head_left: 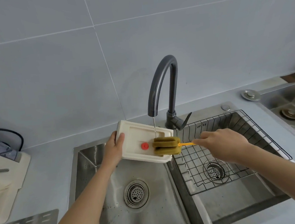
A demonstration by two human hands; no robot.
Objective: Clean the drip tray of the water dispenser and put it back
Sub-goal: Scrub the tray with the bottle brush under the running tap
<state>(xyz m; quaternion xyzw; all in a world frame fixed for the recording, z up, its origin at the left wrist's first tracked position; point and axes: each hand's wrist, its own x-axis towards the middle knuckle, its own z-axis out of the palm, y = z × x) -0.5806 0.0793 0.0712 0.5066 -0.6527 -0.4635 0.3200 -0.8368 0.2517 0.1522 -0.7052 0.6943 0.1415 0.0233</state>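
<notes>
Left hand grips drip tray (sponge brush inside) over sink.

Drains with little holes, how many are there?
2. One drain sits in the left basin; the other lies under the wire rack in the right basin. The cut-off far-right sink may hide more.

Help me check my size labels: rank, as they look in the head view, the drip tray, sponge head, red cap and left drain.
1. Drip tray, largest.
2. Sponge head and left drain look about alike, at differing depths, so unranked.
3. Red cap, smallest.
</notes>
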